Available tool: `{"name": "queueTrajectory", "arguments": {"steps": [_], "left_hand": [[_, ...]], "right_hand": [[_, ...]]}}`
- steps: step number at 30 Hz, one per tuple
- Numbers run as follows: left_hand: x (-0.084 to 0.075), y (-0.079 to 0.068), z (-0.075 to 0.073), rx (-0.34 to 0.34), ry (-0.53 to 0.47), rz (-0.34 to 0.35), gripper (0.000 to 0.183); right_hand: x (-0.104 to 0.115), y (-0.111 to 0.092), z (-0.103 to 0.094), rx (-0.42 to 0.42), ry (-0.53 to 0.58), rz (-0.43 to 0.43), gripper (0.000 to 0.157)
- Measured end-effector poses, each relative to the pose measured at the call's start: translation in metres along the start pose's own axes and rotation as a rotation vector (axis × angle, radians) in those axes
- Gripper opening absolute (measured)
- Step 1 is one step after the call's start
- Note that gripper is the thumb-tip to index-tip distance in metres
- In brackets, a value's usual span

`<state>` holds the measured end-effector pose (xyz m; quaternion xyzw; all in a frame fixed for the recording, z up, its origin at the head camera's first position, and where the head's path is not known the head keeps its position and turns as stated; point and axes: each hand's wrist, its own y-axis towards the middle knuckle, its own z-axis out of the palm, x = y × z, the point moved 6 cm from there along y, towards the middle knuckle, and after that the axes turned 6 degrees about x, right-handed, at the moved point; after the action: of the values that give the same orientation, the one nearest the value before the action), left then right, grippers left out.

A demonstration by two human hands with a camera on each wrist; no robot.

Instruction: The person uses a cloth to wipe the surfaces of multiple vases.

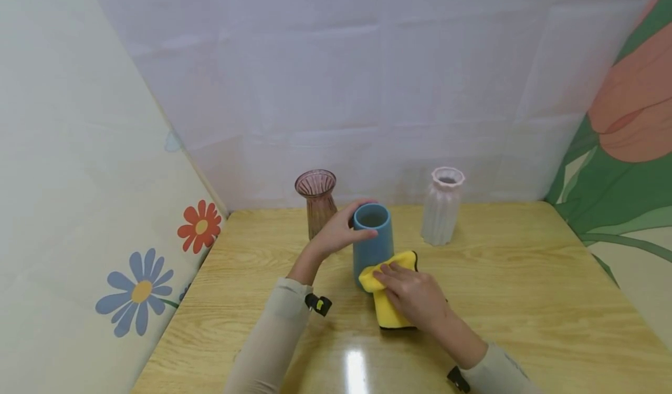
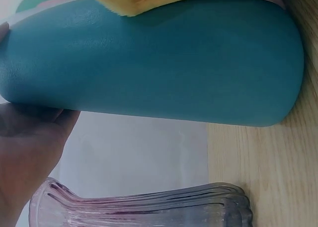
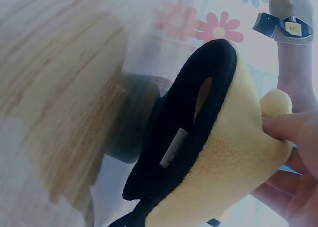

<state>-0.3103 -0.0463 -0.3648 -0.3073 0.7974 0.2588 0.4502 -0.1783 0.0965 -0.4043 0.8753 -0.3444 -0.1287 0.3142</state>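
A matte blue vase (image 1: 374, 249) stands on the wooden table between my two hands. My left hand (image 1: 338, 230) grips it near the rim, thumb across the front and fingers behind. In the left wrist view the blue vase (image 2: 164, 63) fills most of the picture, its base at the table. My right hand (image 1: 417, 295) holds a yellow cloth (image 1: 391, 309) with dark edging against the vase's lower right side. The right wrist view shows the cloth (image 3: 223, 137) hanging in folds from the fingers, hiding part of the vase (image 3: 131, 117).
Behind my left hand stands a ribbed, pinkish glass vase (image 1: 319, 207). A pale pink-white fluted vase (image 1: 443, 207) is at the back right. The wooden table (image 1: 525, 289) meets a white sheet (image 1: 378, 90) at the back, with flower-printed walls at both sides.
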Motion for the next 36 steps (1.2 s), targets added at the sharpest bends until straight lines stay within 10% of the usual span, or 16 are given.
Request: {"name": "queueTrajectory", "arguments": {"steps": [19, 30, 36], "left_hand": [[0.004, 0.003, -0.001, 0.105, -0.095, 0.083, 0.095], [-0.004, -0.009, 0.006, -0.208, 0.158, 0.048, 0.087], [-0.004, -0.01, 0.008, -0.244, 0.188, 0.008, 0.077]], "right_hand": [[-0.002, -0.003, 0.014, 0.224, 0.089, 0.068, 0.027], [-0.015, -0.003, -0.034, -0.074, 0.075, -0.002, 0.031], [-0.02, 0.004, -0.05, -0.144, 0.027, -0.016, 0.037]]}}
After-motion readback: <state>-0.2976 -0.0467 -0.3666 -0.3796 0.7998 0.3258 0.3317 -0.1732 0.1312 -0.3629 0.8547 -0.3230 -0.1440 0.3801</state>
